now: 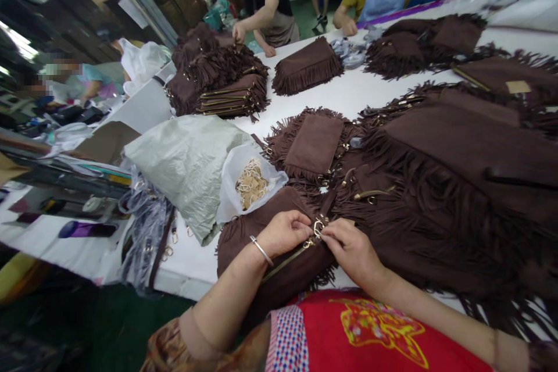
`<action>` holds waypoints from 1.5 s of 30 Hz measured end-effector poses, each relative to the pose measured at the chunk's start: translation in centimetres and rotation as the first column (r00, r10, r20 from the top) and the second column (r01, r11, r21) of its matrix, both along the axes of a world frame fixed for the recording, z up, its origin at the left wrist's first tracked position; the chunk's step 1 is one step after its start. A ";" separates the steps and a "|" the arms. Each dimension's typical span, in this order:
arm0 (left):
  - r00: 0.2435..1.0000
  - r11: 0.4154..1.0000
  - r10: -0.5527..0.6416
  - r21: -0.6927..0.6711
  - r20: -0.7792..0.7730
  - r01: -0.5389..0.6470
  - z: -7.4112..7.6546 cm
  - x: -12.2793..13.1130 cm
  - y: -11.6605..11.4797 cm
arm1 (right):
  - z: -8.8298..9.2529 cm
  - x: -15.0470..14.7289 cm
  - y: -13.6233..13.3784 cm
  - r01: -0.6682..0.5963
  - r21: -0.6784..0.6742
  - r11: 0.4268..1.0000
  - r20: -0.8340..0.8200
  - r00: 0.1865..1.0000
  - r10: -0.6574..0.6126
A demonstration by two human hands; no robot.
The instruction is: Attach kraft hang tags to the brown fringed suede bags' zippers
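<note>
A brown fringed bag (279,285) with a gold zipper lies on the table close to my body. At its end my two hands meet around a gold metal clasp (318,226) joined to a brown strap. My left hand (285,235), with a silver bangle at the wrist, pinches at the clasp's left side near the zipper end. From the right, my right hand (355,250) grips the clasp between thumb and finger. A clear plastic bag (229,186) of tan tags with white strings (253,183) stands just beyond my left hand.
Brown fringed bags are heaped at the right (471,157) and stacked at the far left (218,70). A pale plastic sack (187,157) and plastic-wrapped straps (146,232) lie left. Two co-workers (270,6) stand across the white table (261,110).
</note>
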State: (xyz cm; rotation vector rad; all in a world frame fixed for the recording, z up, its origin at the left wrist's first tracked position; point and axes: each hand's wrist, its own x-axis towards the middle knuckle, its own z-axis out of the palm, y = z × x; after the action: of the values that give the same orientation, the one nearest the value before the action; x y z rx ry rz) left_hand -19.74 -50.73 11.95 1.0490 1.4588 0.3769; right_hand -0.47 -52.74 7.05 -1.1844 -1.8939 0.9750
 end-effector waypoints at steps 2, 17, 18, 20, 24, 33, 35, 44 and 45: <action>0.997 0.998 -0.063 0.004 -0.039 0.063 -0.1 0.1 0.2 | -0.1 -0.2 -0.2 0.032 -0.059 0.998 -0.018 0.999 -0.033; 0.948 0.970 -0.241 -0.066 -0.210 0.232 0.9 1.3 2.3 | -0.1 -0.5 -0.9 -0.019 0.029 0.999 -0.006 1.000 0.019; 0.940 0.971 -0.239 -0.044 -0.242 0.235 0.9 1.5 2.3 | 0.0 -0.5 -1.0 -0.027 0.030 0.999 -0.001 1.000 0.027; 0.924 0.969 -0.230 0.014 -0.304 0.246 0.9 1.8 2.3 | 0.0 -0.4 -1.0 -0.041 0.032 0.999 0.006 0.999 0.041; 0.918 0.958 -0.247 0.065 -0.312 0.280 0.7 2.1 2.2 | -0.1 -0.4 -1.1 -0.024 0.020 1.000 0.008 1.000 0.024; 0.979 0.957 -0.098 0.254 -0.179 0.142 1.9 0.8 2.3 | 0.0 2.1 -0.1 -0.051 -0.037 0.998 0.147 0.988 0.055; 0.996 0.951 0.012 0.307 -0.094 0.017 2.3 0.7 2.5 | 0.5 2.8 0.1 -0.082 -0.059 0.995 0.142 0.986 0.089; 0.865 0.868 0.385 0.192 0.321 -0.458 2.7 2.4 1.9 | 2.0 3.7 0.8 -0.130 -0.603 0.787 -0.198 0.980 0.010; 0.864 0.863 0.382 0.207 0.327 -0.460 2.8 2.6 1.8 | 2.1 3.6 1.2 -0.093 -0.548 0.831 -0.172 0.985 -0.003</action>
State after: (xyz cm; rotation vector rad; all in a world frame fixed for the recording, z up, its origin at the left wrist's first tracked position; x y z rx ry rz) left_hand -17.16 -48.91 14.78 0.8386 1.4000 1.0366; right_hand 3.15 -51.56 9.15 -1.3247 -1.5497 1.6761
